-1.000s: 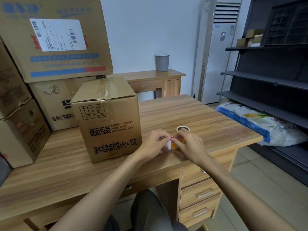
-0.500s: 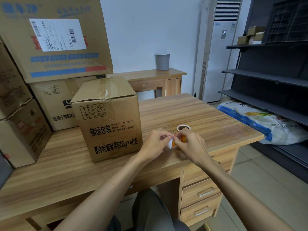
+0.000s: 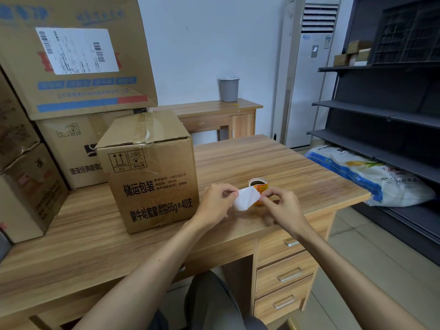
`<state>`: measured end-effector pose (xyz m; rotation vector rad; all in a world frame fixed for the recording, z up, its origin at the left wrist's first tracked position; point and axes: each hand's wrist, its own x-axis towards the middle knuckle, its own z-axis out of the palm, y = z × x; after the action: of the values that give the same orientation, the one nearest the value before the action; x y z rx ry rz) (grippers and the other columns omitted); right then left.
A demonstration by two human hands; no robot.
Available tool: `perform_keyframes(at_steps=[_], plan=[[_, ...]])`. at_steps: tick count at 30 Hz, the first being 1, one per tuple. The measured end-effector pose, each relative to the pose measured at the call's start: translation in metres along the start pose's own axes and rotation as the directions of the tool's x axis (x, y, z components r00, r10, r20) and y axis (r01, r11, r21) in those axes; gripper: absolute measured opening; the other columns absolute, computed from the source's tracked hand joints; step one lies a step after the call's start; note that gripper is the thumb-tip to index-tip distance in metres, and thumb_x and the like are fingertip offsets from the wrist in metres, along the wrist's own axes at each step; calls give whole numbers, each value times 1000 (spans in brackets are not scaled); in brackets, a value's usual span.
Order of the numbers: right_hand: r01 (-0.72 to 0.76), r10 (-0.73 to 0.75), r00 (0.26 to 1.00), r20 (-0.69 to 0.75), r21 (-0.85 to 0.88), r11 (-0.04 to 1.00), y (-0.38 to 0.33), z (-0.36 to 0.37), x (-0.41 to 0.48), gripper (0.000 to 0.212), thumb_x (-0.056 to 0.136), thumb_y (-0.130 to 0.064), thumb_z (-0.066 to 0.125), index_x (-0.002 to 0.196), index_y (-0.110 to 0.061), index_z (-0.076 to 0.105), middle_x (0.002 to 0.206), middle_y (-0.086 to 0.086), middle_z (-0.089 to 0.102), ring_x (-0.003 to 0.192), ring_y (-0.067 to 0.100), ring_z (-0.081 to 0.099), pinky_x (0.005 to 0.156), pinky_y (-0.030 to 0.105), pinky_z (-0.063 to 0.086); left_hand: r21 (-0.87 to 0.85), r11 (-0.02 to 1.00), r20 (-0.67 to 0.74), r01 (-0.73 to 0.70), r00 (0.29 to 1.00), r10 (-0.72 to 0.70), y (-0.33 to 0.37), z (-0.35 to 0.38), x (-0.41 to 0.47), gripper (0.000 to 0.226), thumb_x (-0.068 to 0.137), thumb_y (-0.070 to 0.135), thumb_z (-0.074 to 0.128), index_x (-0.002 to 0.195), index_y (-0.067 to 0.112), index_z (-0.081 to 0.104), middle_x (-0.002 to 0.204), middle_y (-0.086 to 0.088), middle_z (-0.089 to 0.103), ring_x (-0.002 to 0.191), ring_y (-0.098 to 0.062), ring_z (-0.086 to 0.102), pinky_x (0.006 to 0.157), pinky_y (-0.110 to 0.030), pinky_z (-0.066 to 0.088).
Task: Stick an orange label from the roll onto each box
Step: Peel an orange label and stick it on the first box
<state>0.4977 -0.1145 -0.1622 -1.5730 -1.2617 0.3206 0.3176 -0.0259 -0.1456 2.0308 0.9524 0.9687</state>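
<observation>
Box (image 3: pixel 152 182) stands close by as left hand (image 3: pixel 214 204) and right hand (image 3: pixel 282 207) pinch the roll's (image 3: pixel 259 185) white strip (image 3: pixel 245 198)

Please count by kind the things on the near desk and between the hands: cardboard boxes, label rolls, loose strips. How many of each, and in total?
Cardboard boxes: 5
Label roll: 1
White strip at the roll: 1
Total: 7
</observation>
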Motion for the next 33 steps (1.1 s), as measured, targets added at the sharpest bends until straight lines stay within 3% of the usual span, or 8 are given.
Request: perform_keyframes(at_steps=[5, 11, 16, 19, 23, 28, 31, 33], plan=[[-43, 43, 999, -1, 68, 997, 3, -18, -5, 10, 83, -24, 72, 73, -23, 70, 71, -3, 66, 59, 20, 51, 56, 48, 50, 22, 1000, 3, 16, 1000, -16, 7, 0, -1, 18, 96, 12, 62, 99, 10, 79, 74, 7, 64, 64, -11, 57, 45, -35, 57], [-34, 42, 998, -40, 178, 983, -8, -33, -10, 22, 83, -2, 64, 65, -15, 64, 64, -3, 62, 49, 4, 43, 55, 28, 35, 19, 999, 15, 33, 999, -34, 11, 0, -3, 17, 97, 14, 62, 99, 13, 78, 86, 3, 68, 70, -16, 61, 43, -25, 50], [49, -30, 995, -100, 187, 981, -20, -39, -13, 12, 75, -21, 59, 65, -16, 58, 64, 11, 59, 53, 12, 44, 53, 33, 37, 11, 999, 5, 41, 999, -41, 15, -6, -3, 16, 95, 11, 63, 96, 13, 79, 82, 1, 69, 59, -15, 59, 43, -35, 55], [113, -90, 985, -146, 157, 981, -27, -40, -11, 12, 77, -18, 60, 66, -16, 57, 68, 11, 59, 55, 18, 46, 54, 35, 38, 24, 999, 11, 44, 999, -44, 18, -12, -4, 17, 97, 14, 64, 103, 12, 79, 88, -3, 72, 55, -15, 59, 44, -37, 57], [256, -263, 953, -152, -60, 965, -35, -35, -6, 19, 86, -10, 65, 73, -21, 58, 69, -5, 58, 59, 18, 51, 57, 36, 42, 63, 998, -11, 8, 1000, -8, 28, -21, -11, 30, 99, 27, 64, 128, 20, 68, 109, 5, 69, 47, -4, 55, 46, -25, 49], [459, -516, 852, -90, -345, 819, -60, -13, -9, 22, 93, -40, 51, 77, -24, 51, 71, -13, 51, 59, 5, 51, 51, 26, 42, 4, 999, -185, -51, 982, 51, 55, -41, -20, 9, 94, 30, 70, 90, 27, 76, 75, 15, 68, 65, 7, 54, 61, -11, 39], [553, -638, 770, -11, -486, 677, -74, 3, -10, 16, 92, -34, 49, 81, -22, 52, 77, -10, 52, 53, 10, 52, 42, 28, 38, -70, 997, -189, -40, 982, 26, 66, -57, -25, 18, 93, 36, 70, 76, 31, 75, 70, 16, 70, 68, 4, 59, 66, -17, 46], [590, -704, 710, 25, -566, 576, -82, 14, -10, 17, 93, -28, 50, 81, -17, 54, 78, -5, 52, 46, 14, 48, 38, 26, 29, -101, 995, -196, -21, 981, 0, 72, -67, -30, 27, 93, 36, 70, 68, 29, 73, 59, 18, 64, 54, 5, 54, 56, -22, 41]])
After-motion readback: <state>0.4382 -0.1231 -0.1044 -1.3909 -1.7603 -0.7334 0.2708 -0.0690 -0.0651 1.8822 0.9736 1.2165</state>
